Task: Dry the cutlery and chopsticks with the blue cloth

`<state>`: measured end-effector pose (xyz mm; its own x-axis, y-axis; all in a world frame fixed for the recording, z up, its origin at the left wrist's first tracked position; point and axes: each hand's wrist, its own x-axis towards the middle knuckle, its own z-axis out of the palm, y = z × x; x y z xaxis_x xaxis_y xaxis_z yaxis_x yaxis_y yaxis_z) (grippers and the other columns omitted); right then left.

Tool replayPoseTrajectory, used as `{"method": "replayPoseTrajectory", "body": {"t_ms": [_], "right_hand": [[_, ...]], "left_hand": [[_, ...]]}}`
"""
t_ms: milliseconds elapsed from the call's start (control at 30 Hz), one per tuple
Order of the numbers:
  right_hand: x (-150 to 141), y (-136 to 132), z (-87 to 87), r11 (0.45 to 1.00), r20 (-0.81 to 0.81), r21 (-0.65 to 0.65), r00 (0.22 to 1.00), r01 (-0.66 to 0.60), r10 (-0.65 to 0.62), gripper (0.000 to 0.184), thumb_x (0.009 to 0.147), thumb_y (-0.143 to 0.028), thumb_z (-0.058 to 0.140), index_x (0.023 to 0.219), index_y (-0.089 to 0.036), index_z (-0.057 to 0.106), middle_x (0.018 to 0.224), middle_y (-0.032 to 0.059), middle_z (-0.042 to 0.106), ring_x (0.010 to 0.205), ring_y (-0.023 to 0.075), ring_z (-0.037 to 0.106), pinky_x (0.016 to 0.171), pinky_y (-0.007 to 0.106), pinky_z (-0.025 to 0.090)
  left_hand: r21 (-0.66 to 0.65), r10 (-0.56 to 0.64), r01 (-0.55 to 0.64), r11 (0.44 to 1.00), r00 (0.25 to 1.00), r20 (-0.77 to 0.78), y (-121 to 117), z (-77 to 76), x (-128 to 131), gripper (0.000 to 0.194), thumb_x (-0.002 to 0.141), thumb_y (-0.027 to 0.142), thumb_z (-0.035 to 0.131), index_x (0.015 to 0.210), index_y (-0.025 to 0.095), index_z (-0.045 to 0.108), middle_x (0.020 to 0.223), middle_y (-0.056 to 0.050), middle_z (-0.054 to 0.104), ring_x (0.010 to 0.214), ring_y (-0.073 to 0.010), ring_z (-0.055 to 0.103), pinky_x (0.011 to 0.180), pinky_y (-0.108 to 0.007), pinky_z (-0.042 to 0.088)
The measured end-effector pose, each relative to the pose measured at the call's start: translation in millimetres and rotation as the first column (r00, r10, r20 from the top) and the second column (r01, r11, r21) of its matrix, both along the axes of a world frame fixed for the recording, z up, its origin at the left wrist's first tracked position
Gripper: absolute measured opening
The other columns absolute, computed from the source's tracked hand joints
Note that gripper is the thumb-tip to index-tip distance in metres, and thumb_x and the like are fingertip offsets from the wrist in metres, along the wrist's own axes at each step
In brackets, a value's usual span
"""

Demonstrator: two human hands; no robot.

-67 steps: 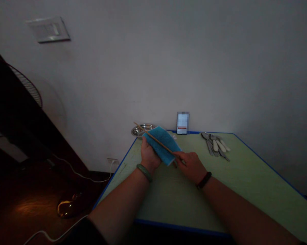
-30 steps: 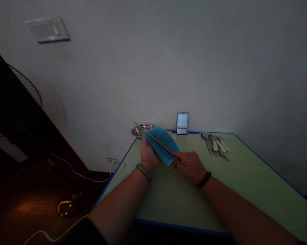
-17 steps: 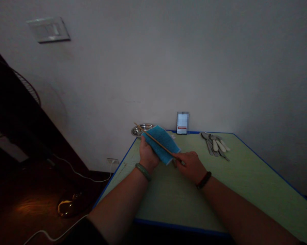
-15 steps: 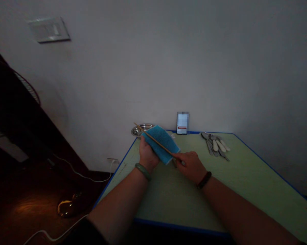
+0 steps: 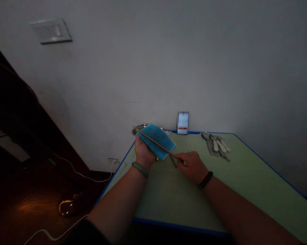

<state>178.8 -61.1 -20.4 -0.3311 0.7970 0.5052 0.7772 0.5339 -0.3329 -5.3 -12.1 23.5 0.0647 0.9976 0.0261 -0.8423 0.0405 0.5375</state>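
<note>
My left hand (image 5: pixel 143 153) holds a folded blue terry cloth (image 5: pixel 163 139) from below, over the table's far left part. A thin wooden chopstick (image 5: pixel 155 143) lies across the cloth's top face. My right hand (image 5: pixel 191 166) pinches the chopstick's near end between its fingertips, just beyond the cloth's corner. A second stick end seems to point down there, but the dim light hides its detail. A green bangle circles my left wrist, and a dark band circles my right.
A steel bowl (image 5: pixel 140 128) sits behind the cloth. Beyond the table's far edge stands a blurred card or phone (image 5: pixel 183 123). Several spoons (image 5: pixel 214 145) lie at the far right of the blue-edged green table (image 5: pixel 173 204). A cable runs across the dark floor at left.
My left hand and the cloth have shifted left and tilted, carrying the chopstick's far part with them. My right hand stays almost where it was.
</note>
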Motion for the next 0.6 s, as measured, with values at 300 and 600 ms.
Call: {"method": "replayPoseTrajectory", "body": {"t_ms": [300,600], "right_hand": [[6.9,-0.3,1.6,0.999,-0.052,0.04,0.999,-0.012,0.014,0.032,0.08,-0.016,0.051,0.098,-0.023,0.077,0.072,0.0015,0.076,0.062,0.0162,0.065,0.071,0.032,0.038],[14.9,1.7,2.2,0.997,-0.09,0.069,0.995,0.045,-0.039,0.031,0.081,-0.017,0.05,0.096,-0.022,0.077,0.078,0.0036,0.077,0.069,0.0182,0.068,0.073,0.032,0.041]], "left_hand": [[-0.083,0.101,-0.097,0.992,0.994,0.036,7.5,0.1,-10.0,0.068,0.088,0.067,0.033,0.12,0.016,0.066,0.117,-0.015,0.071,0.12,-0.0334,0.059,0.102,-0.052,0.044],[-0.059,0.103,-0.099,0.993,0.991,0.082,1.3,10.6,-13.5,0.075,0.089,0.068,0.023,0.125,0.015,0.064,0.118,-0.016,0.07,0.119,-0.0351,0.059,0.102,-0.054,0.043]]}}
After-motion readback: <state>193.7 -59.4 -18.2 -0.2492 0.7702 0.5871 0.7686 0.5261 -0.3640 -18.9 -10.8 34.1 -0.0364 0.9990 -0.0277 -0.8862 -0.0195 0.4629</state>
